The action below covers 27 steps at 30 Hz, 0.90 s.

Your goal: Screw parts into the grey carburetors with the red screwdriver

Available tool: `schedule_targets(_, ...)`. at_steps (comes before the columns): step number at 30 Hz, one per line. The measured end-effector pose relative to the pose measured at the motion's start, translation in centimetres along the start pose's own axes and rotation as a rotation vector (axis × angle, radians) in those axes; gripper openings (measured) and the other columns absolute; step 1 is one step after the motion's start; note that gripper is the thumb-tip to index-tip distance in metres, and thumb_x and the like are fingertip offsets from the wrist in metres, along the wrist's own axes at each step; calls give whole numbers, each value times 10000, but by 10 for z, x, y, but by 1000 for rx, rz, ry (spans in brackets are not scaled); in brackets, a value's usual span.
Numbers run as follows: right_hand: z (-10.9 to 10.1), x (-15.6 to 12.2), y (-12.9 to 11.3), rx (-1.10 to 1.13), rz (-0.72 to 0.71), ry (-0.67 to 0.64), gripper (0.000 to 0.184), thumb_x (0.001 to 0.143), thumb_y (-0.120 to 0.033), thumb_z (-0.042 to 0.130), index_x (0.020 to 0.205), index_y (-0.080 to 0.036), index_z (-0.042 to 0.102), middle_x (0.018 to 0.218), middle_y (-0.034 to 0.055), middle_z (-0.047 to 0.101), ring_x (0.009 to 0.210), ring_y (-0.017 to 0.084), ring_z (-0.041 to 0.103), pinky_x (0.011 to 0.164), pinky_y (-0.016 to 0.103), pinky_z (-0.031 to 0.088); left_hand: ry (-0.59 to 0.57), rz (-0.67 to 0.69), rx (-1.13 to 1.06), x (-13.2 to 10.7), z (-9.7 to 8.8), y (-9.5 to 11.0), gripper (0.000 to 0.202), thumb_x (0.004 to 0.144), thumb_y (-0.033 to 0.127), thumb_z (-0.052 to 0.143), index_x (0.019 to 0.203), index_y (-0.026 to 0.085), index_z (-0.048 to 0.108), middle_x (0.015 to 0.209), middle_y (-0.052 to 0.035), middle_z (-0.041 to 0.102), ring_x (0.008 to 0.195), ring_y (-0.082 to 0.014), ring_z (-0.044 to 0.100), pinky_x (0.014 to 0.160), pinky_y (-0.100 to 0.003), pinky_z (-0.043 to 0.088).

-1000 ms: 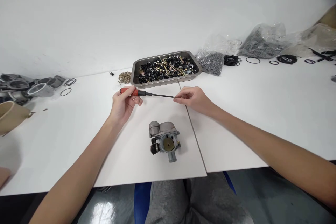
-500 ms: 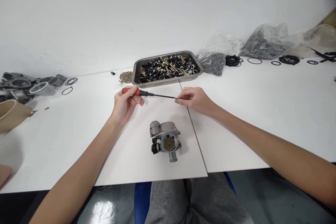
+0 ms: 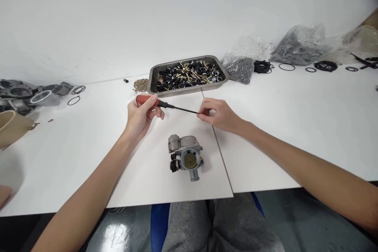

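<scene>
The left hand is wrapped around the red handle of a slim screwdriver, fingers curled under and thumb over the top, so the tool lies nearly level above the white table. The right hand pinches at the far end of the black shaft, thumb and forefinger closed on the tip; whether a small part sits between them cannot be told. Held at both ends like this, the shaft is steadied and its tip kept where the eyes can check it. Below the 2 hands a grey carburetor rests on the table, untouched, its round opening facing the person. Just beyond the screwdriver stands a metal tray of black and brass fittings, within easy reach
</scene>
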State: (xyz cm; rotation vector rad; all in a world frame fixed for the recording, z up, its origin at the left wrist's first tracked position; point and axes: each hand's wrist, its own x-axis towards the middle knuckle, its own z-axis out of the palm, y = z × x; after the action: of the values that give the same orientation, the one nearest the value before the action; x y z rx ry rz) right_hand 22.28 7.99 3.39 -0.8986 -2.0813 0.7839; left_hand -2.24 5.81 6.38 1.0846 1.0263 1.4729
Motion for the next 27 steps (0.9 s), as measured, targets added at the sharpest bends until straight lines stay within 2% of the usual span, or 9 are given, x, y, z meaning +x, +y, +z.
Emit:
schedule_targets(7, 6, -5, -7, -81, -147, -38, 137, 826, -119, 548, 703, -174, 568, 769, 20, 535, 637, 115, 494, 627, 275, 430, 20, 101, 37, -6, 5, 4, 295, 732, 333, 743, 747, 149, 513, 584, 22, 577, 396, -89, 505, 423, -278, 495)
schedule_targets(13, 15, -8, -11, -182, -225, 100, 166, 857, -94, 506, 719, -185, 523, 767, 22, 509, 636, 116, 464, 607, 271, 414, 180, 159, 53, -13, 12, 4, 351, 733, 395, 736, 700, 163, 475, 533, 51, 533, 372, -87, 498, 442, -295, 541)
schedule_targets(16, 18, -10, -10, -248, -254, 72, 177, 872, -80, 471, 737, -184, 520, 789, 33, 511, 669, 128, 481, 641, 286, 419, 201, 187, 78, -16, 16, 5, 373, 739, 407, 728, 670, 172, 446, 502, 64, 497, 350, -80, 481, 423, -277, 529)
schedule_targets(20, 21, -11, -9, -222, -214, 39, 172, 878, -104, 476, 736, -182, 534, 801, 37, 519, 657, 126, 486, 632, 286, 429, 210, 204, 109, -18, 18, 6, 366, 729, 407, 738, 693, 175, 457, 502, 74, 487, 351, -70, 487, 411, -235, 505)
schedule_targets(23, 19, -8, -10, -163, -116, 2, 142, 873, -147, 531, 746, -172, 589, 799, 38, 547, 638, 123, 508, 620, 287, 445, 210, 208, 102, -17, 17, 9, 376, 726, 419, 740, 694, 176, 456, 501, 76, 479, 347, -70, 487, 408, -235, 502)
schedule_targets(25, 15, -5, -13, -154, -21, -72, 77, 855, -200, 603, 812, -161, 653, 824, 46, 581, 643, 129, 537, 643, 301, 469, 203, 212, 105, -16, 14, 12, 398, 732, 436, 731, 661, 173, 441, 505, 64, 492, 345, -74, 488, 396, -240, 495)
schedule_targets(27, 6, -3, -16, -166, 61, -154, 168, 825, -259, 667, 952, -154, 696, 888, 65, 612, 694, 151, 570, 690, 325, 499, 209, 227, 110, -13, 10, 18, 422, 739, 454, 722, 630, 171, 428, 507, 49, 510, 344, -78, 489, 383, -242, 484)
